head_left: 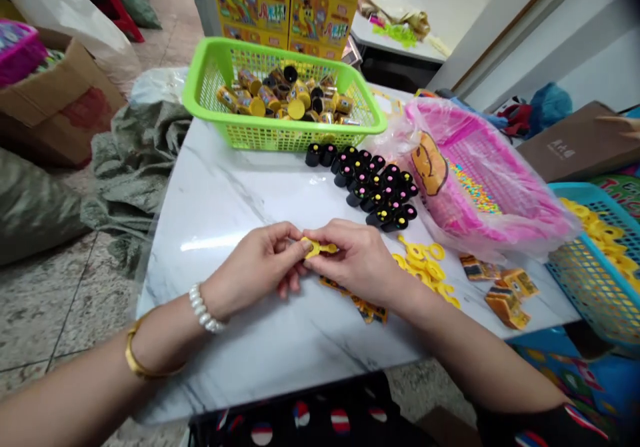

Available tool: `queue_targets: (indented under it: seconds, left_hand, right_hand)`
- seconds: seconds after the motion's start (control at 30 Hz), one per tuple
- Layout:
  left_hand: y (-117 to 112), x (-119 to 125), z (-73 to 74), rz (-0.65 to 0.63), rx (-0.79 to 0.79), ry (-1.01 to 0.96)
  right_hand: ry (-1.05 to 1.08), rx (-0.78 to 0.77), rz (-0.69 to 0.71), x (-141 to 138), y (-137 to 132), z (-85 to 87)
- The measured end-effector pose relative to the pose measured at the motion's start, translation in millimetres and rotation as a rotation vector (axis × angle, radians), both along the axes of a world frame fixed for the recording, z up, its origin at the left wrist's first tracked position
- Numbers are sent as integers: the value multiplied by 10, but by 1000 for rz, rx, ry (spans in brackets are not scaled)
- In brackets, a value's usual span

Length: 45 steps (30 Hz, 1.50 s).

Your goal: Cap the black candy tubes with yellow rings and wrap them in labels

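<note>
Between my two hands, above the front middle of the table, is a small yellow plastic piece (320,249) with a narrow end pointing right. My left hand (267,260) pinches its left side with thumb and fingers. From the right, my right hand (357,257) grips the same piece, its fingertips partly covering it. Under my right hand lie flat printed orange-and-black labels (370,310), partly hidden. Just right of that hand is a loose pile of yellow ring-shaped pieces (425,267). Beyond my hands stand several black cups (375,180) with pink, yellow or green dots inside.
A green basket (300,137) of small printed canisters stands at the back. To the right are a pink basket (520,160) lined with plastic and holding coloured beads, folded printed pieces (507,303), and a blue basket (595,287) of yellow rings. Yellow cartons (287,7) are stacked behind.
</note>
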State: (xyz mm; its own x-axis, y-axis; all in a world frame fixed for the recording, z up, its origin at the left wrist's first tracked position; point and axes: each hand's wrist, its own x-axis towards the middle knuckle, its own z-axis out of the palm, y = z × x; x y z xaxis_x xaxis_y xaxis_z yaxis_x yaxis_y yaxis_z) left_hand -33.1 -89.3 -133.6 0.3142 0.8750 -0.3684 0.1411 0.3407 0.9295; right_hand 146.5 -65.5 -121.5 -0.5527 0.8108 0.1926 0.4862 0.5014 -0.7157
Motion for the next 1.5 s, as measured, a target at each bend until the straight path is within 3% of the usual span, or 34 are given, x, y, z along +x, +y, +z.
queue_targets:
  seconds: [0.13,0.27,0.43,0.53,0.67,0.77,0.97,1.1,1.23,1.5]
  left_hand:
    - [-64,-1,-37,23,117,95]
    - [-123,18,-73,97,177,137]
    - [-147,32,-94,23,252,172]
    - [-120,41,-86,16,363,294]
    - [-77,50,-64,-23,532,447]
    - [-56,50,-65,-31,542,517]
    - [-52,69,-29,-64,502,564]
    - [-64,94,24,-65,516,552]
    - [-39,102,33,-69,517,544]
    - [9,-24,14,-95,544,662]
  right_hand:
    - [-12,-95,94,70,39,26]
    - [133,-457,78,194,93,32]
    - [335,-796,39,254,174,-14]
    - [324,-837,49,182,229,-19]
    - [139,-698,34,28,276,5]
    - [57,-699,55,-33,313,-1]
    - [186,-995,158,45,345,-89]
    - [294,-1113,189,96,316,-102]
    - [153,-981,96,38,297,-32]
    - [-86,-314,-84,8,100,78]
